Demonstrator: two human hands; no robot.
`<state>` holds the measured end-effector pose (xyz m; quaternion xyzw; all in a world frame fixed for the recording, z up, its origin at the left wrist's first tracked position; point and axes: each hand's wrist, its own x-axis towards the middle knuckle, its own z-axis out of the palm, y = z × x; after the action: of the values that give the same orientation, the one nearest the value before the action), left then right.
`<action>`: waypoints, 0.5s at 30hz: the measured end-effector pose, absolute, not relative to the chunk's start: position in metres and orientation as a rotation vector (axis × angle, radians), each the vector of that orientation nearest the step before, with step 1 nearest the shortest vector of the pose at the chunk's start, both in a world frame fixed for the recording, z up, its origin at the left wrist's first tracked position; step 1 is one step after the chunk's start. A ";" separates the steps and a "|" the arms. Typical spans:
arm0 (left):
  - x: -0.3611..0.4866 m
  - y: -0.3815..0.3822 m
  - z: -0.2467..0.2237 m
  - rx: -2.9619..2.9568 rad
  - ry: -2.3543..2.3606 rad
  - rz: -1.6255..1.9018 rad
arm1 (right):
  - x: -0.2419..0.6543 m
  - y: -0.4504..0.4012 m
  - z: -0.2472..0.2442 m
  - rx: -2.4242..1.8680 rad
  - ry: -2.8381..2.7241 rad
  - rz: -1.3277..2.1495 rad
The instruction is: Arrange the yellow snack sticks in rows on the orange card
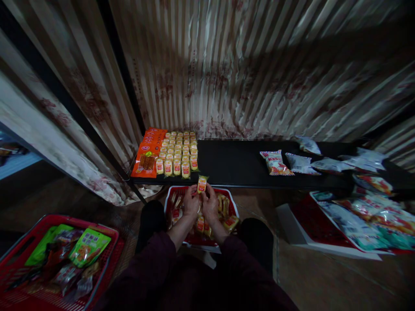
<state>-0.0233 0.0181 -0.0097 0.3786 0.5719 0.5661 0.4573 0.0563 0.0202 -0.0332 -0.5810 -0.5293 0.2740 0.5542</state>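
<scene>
Between my fingertips is a small yellow snack packet (202,184), held upright just in front of the shelf's front edge. My left hand (191,201) grips its left side and my right hand (210,203) its right side, both closed on it. Below them a red basket with a white rim (234,203) holds more such packets, partly hidden by my hands and forearms. On the black shelf (230,162), rows of matching yellow packets (177,166) stand close together. Orange snack bags (147,151) lie overlapping at their left.
Red-and-white snack bags (276,163) lie loosely on the shelf's right part. A box of bags (359,222) stands on the floor at right. At lower left is a red basket (115,235) with green snack pouches (90,246). A striped curtain (227,77) hangs behind the shelf.
</scene>
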 end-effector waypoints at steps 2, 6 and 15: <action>-0.024 0.019 -0.007 0.926 1.401 1.396 | 0.056 0.024 -0.031 -1.358 -1.264 0.658; -0.024 0.023 -0.003 0.912 1.389 1.404 | 0.055 0.033 -0.032 -1.353 -1.294 0.643; -0.024 0.040 -0.002 0.962 1.485 1.428 | 0.053 0.049 -0.025 -1.383 -1.298 0.611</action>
<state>-0.0241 0.0396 -0.0018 0.3840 0.5926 0.5698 0.4203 0.0535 0.0485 -0.0247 -0.5825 -0.5469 0.2576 0.5434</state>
